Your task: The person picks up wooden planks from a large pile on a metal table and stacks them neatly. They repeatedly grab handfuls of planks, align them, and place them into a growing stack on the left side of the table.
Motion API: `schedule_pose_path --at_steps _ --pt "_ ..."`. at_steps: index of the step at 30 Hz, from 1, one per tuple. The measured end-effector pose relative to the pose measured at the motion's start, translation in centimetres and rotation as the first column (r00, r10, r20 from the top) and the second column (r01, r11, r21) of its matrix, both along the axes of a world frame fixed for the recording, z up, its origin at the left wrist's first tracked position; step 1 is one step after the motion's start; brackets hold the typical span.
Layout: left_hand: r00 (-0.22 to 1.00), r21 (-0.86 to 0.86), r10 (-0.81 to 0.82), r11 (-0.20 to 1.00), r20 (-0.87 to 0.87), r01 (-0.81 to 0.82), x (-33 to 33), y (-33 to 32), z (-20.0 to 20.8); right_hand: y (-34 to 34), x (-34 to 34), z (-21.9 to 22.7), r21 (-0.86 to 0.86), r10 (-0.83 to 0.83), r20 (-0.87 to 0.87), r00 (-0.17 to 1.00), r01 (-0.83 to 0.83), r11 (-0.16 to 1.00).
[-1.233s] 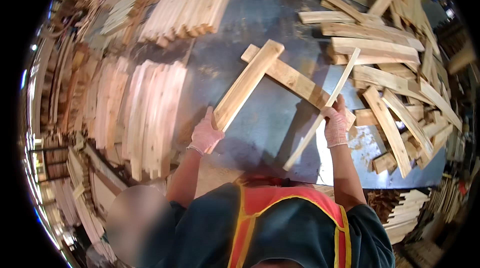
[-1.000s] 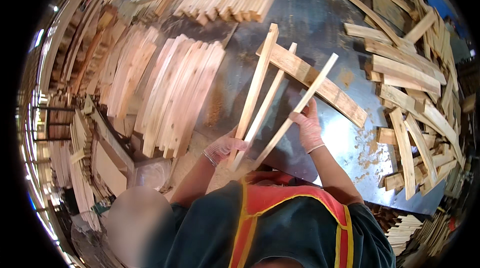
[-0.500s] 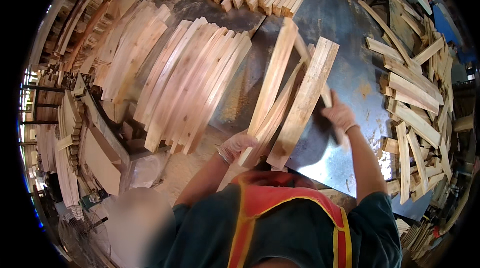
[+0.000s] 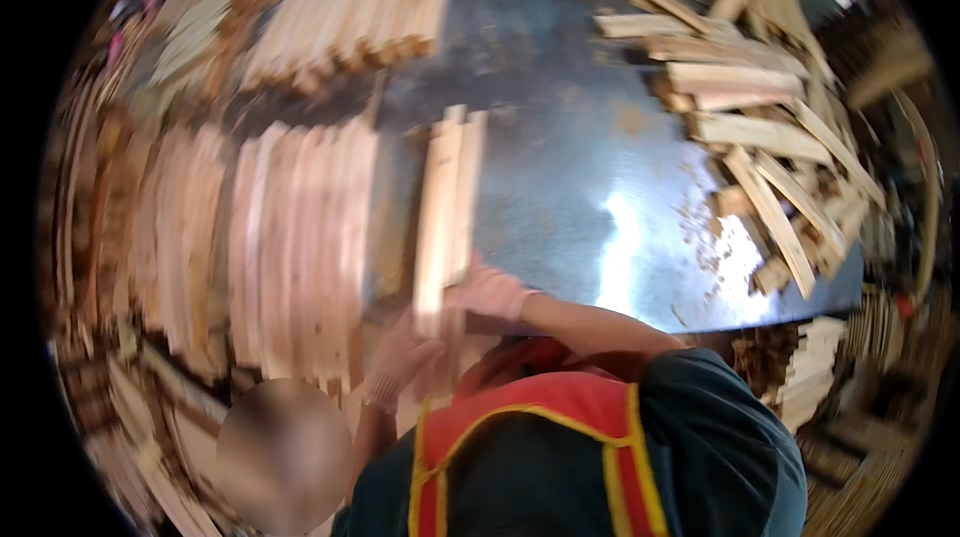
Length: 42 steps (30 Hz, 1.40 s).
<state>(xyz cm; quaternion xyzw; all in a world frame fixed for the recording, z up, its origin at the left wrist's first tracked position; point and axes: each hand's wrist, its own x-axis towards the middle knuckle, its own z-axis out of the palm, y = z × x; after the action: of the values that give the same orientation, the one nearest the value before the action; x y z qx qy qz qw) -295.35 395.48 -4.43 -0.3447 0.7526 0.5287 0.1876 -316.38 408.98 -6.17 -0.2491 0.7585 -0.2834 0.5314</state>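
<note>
A narrow bundle of pale wooden planks [image 4: 448, 202] stands close together in front of me, its near end at my chest. My left hand [image 4: 403, 355], in a light glove, closes on the near end from the left. From the right, my right hand [image 4: 492, 293], also gloved, reaches across and grips the bundle's lower right side. Both hands are smeared by motion, and some fingers are hidden behind the wood. Left of the bundle lies a row of planks [image 4: 300, 247] set side by side.
A dark metal tabletop [image 4: 560, 137] spreads ahead and to the right. Another row of planks [image 4: 350, 2] lies at its far left. At the right edge is a jumbled heap of offcuts [image 4: 755, 137]. Stacked timber [image 4: 180, 237] fills the left side.
The planks before me, spread apart earlier, are now drawn together. My right hand has come from the right side onto them. The whole view has shifted, with blur.
</note>
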Motion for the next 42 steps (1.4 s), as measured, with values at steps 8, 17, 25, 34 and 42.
schedule_pose_path --at_steps 8,17,25,34,42 --pt "0.989 -0.881 -0.132 0.458 0.063 0.117 -3.1 -1.6 -3.0 -4.4 -1.4 1.9 -0.430 0.341 -0.028 0.940 -0.319 0.845" --pt "0.961 -0.852 -0.253 0.472 0.114 0.225 -17.4 0.8 2.4 28.3 -26.9 1.4 -0.459 -0.704 0.163 0.692 0.685 0.566" --pt "0.696 -0.829 -0.598 0.559 -0.398 0.005 -56.8 12.6 4.2 46.1 -55.1 2.6 -0.584 -0.970 0.099 -0.222 0.776 -0.237" --pt "0.720 -0.571 -0.664 0.677 -0.202 0.464 -81.2 24.0 2.9 48.5 -53.8 -0.4 -0.713 -0.790 -0.229 -0.568 0.651 -0.261" --pt "0.860 0.012 -0.344 0.927 -0.377 0.375 -65.7 27.4 -2.0 42.2 -46.5 -5.6 -0.087 -0.513 0.773 -0.373 0.738 -0.669"
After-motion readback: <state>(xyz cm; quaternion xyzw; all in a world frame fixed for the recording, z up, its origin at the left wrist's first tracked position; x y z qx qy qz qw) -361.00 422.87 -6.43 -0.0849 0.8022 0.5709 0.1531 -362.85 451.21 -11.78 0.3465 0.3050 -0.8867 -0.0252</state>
